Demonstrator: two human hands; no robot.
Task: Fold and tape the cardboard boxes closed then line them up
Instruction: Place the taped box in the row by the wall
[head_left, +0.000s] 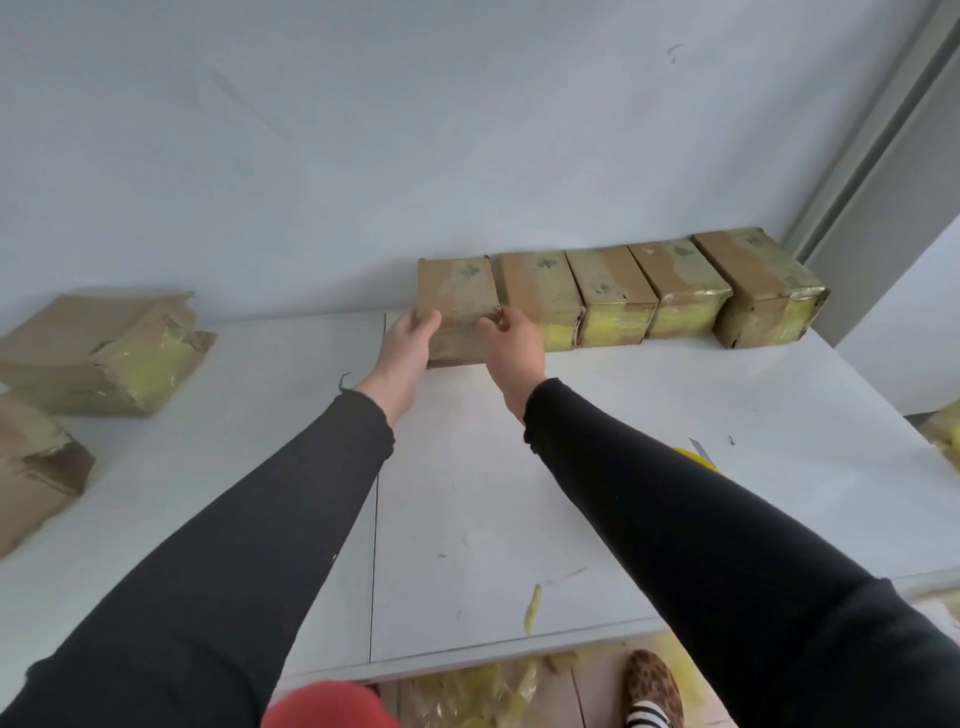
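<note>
Hands reach forward together across the white table (623, 415), both arms in black sleeves. Left hand (402, 348) grips the near left corner of the leftmost box (457, 296), its fingers curled onto the box's top edge. Right hand (511, 343) grasps the same box at its near right corner, fingers bent round the edge. This taped cardboard box sits at 12 o'clock from the hands, against the wall (363, 156), touching the left end of a row of four taped boxes (649, 296) that runs off toward 2 o'clock. Two crumpled, untaped boxes (98, 353) lie well apart at 9 o'clock, near the table's left edge. A yellow tool (698, 457) peeks out beside the right forearm at 4 o'clock. Scraps of yellowish tape (531, 608) lie at 6 o'clock, near the table's front edge.
</note>
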